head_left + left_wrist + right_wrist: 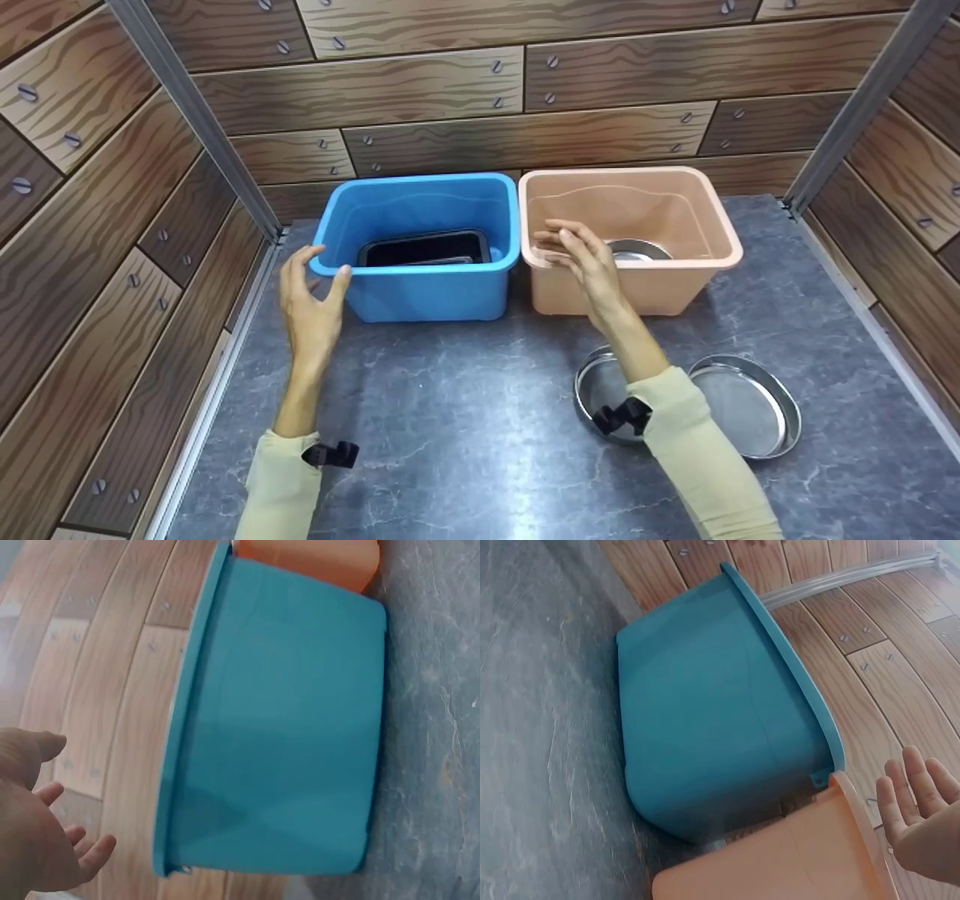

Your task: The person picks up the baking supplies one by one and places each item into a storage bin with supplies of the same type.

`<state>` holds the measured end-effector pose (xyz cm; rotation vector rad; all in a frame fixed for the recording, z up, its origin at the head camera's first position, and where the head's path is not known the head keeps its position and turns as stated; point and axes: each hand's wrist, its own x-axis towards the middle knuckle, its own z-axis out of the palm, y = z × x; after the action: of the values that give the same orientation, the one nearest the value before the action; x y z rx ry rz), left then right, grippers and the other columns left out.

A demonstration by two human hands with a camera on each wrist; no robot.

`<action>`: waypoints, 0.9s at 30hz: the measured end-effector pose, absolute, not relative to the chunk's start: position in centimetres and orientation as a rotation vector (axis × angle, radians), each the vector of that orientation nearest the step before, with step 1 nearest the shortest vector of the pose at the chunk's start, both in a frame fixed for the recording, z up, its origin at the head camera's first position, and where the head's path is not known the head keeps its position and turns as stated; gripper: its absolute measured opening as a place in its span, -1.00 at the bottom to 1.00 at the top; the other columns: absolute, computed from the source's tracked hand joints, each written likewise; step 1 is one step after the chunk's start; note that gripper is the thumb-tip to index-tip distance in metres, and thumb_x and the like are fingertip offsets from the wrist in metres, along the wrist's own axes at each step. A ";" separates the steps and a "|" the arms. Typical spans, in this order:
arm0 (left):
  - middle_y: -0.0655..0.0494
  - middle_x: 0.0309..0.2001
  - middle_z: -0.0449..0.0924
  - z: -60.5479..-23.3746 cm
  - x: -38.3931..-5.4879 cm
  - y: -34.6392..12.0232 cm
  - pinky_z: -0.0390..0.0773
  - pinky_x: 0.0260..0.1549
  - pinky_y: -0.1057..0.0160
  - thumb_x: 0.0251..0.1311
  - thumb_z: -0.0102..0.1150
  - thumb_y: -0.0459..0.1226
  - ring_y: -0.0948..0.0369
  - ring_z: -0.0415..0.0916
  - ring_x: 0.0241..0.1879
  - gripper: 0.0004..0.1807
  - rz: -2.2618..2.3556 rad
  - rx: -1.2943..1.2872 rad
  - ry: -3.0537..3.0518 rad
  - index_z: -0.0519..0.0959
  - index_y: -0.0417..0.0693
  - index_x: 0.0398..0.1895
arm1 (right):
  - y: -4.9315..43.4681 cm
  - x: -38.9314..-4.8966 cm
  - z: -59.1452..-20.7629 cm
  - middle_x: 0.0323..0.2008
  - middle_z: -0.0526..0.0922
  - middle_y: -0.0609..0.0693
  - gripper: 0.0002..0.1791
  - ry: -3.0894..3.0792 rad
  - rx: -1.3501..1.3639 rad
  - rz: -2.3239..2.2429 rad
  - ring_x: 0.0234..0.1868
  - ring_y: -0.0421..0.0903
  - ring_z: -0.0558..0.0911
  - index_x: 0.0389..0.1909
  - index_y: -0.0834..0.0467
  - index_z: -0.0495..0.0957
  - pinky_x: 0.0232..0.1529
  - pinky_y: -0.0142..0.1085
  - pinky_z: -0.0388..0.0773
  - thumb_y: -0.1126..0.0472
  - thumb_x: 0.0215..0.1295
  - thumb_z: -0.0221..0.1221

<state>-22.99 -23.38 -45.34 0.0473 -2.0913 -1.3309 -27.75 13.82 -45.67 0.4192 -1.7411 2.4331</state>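
A blue bin (431, 294) stands at the back left with a black rectangular tray (427, 248) lying inside. My left hand (311, 307) is at the bin's front left corner, thumb and fingers spread and holding nothing. Beside the blue bin is a peach bin (637, 289), and a round metal pan (639, 249) shows in it, partly hidden by the front rim. Over the peach bin's front left rim hovers my right hand (589, 262), fingers loosely extended, with nothing in them. In the right wrist view that hand (926, 821) appears beyond the peach rim.
Two round metal pans (750, 409) lie on the dark marbled table at the front right, one partly under my right forearm. Wood-patterned walls (435, 90) with metal corner posts enclose the table at the back and sides.
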 end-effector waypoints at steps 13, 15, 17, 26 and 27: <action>-0.03 0.34 0.49 -43.1 -20.1 -19.6 0.56 0.20 0.08 0.37 0.37 -0.23 0.16 0.42 0.34 -0.53 -1.434 -0.297 -2.154 0.55 -0.09 0.31 | 17.1 -26.2 -46.1 0.14 0.69 0.24 -0.60 -1.745 0.484 2.342 0.25 0.19 0.59 0.31 0.44 0.42 0.37 -0.02 0.41 0.29 0.60 0.00; -0.03 0.32 0.51 -42.6 -19.6 -19.1 0.57 0.19 0.07 0.38 0.35 -0.27 0.14 0.44 0.33 -0.53 -1.454 -0.318 -2.159 0.54 -0.12 0.31 | 17.9 -26.1 -45.8 0.15 0.68 0.25 -0.61 -1.736 0.477 2.326 0.24 0.15 0.60 0.30 0.42 0.44 0.35 -0.08 0.45 0.29 0.60 0.02; -0.09 0.30 0.52 -42.2 -19.3 -18.6 0.58 0.17 0.02 0.38 0.33 -0.33 0.07 0.47 0.30 -0.53 -1.476 -0.343 -2.157 0.52 -0.18 0.32 | 18.7 -26.1 -45.4 0.16 0.67 0.26 -0.61 -1.725 0.477 2.309 0.25 0.14 0.59 0.30 0.40 0.45 0.35 -0.13 0.45 0.30 0.59 0.03; -0.11 0.16 0.62 -42.2 -18.2 -17.0 0.63 0.09 -0.12 0.36 0.33 -0.40 0.00 0.58 0.17 -0.59 -1.512 -0.465 -2.162 0.56 -0.23 0.24 | 22.5 -25.4 -44.8 0.16 0.67 0.26 -0.60 -1.660 0.407 2.233 0.28 0.17 0.55 0.31 0.44 0.43 0.41 -0.16 0.38 0.32 0.59 0.04; -0.06 0.16 0.63 -42.3 -18.1 -17.0 0.63 0.08 -0.11 0.36 0.33 -0.38 0.03 0.58 0.17 -0.60 -1.513 -0.478 -2.162 0.57 -0.20 0.24 | 22.8 -25.4 -44.8 0.16 0.67 0.26 -0.60 -1.654 0.403 2.225 0.28 0.15 0.55 0.31 0.45 0.43 0.40 -0.17 0.38 0.32 0.59 0.04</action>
<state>-18.15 -17.00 -42.26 -0.4777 -2.1622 -1.5128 -25.37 22.84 -44.78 0.4030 -1.6542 2.2248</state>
